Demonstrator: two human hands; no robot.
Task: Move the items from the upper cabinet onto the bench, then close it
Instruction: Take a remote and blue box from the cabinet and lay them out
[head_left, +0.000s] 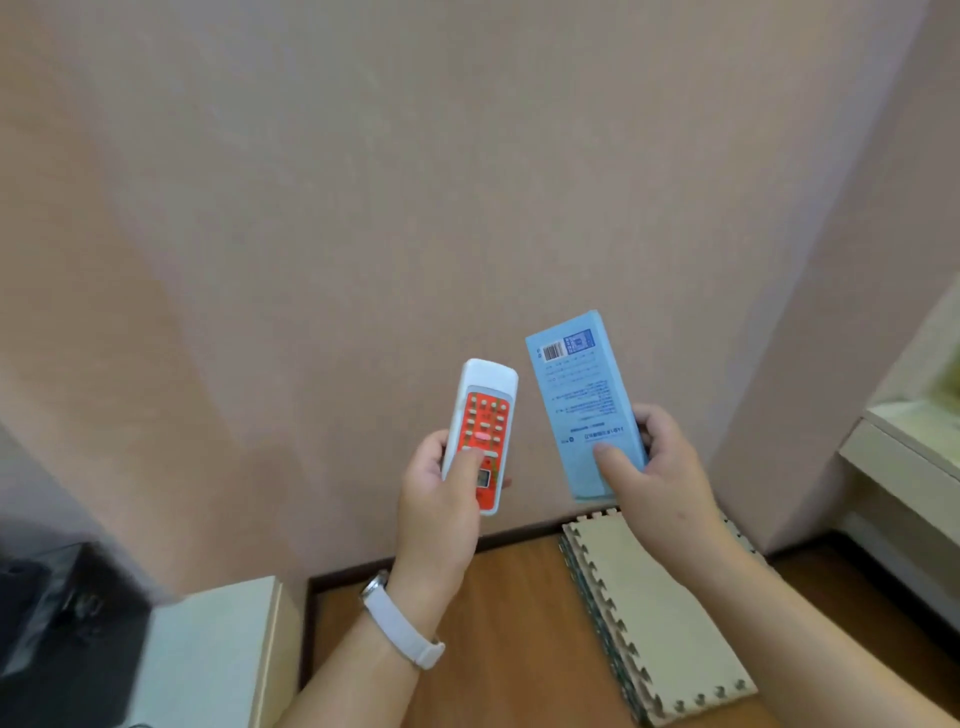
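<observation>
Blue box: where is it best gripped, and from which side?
Take the blue box by its lower end, from the right, as the right hand does: thumb on the printed face, fingers round the right edge. It is flat, slim and nearly upright, so pinching across its thin depth probably holds best.

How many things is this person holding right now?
2: a remote control gripped in the left hand, and a light blue box gripped in the right hand. No other held item shows.
</observation>
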